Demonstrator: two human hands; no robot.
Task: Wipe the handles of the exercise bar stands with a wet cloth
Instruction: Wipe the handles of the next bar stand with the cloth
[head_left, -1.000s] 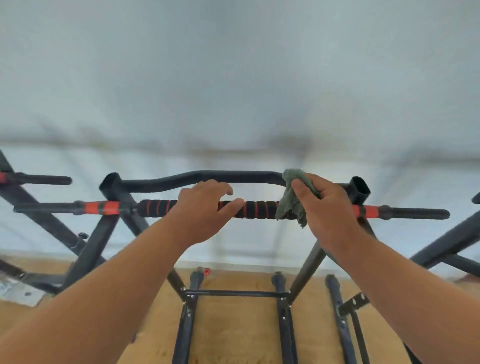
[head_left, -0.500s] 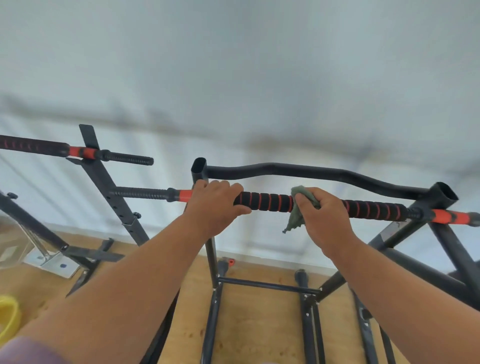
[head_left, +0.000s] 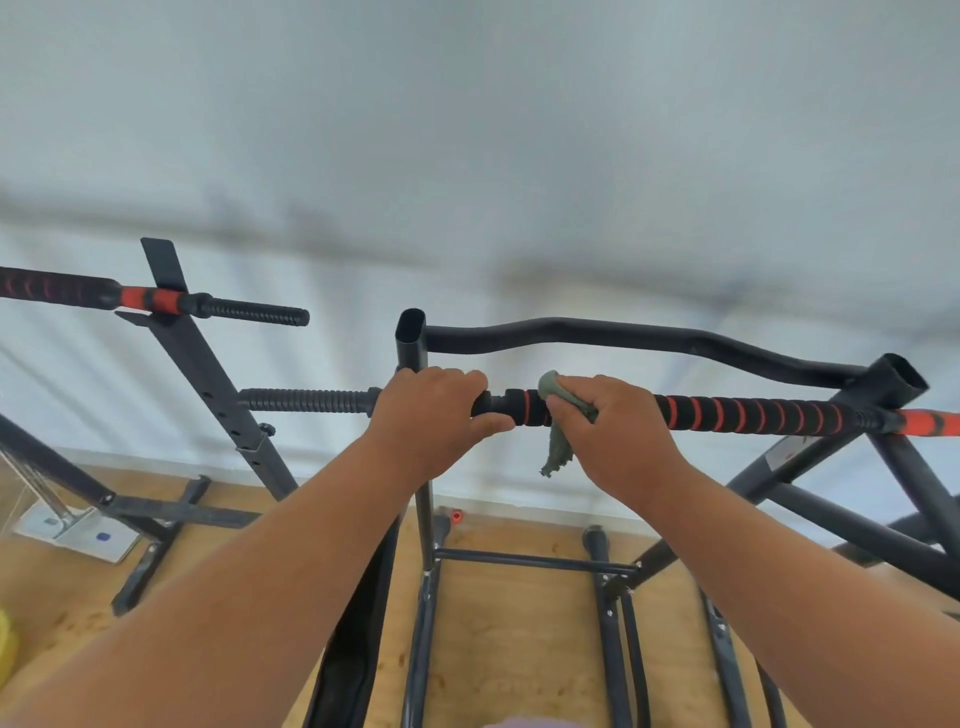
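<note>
The left hand (head_left: 431, 410) is gripping the padded bar (head_left: 753, 415) beside the stand's upright (head_left: 413, 340), while the right hand (head_left: 613, 431) is pressing a green cloth (head_left: 558, 447) around it.

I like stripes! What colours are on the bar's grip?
Black grip with red rings, clearest in the head view.

Left hand (head_left: 434, 415): yours is bare, no glove, ring or watch showing
Right hand (head_left: 615, 436): also bare, nothing worn on your fingers or wrist
Forearms: both of yours are uncovered along all the length in view, with no sleeve over them
Clothing: a small blurred patch of pale mauve fabric (head_left: 524, 722) at the bottom edge; you cannot tell what garment it is
</note>
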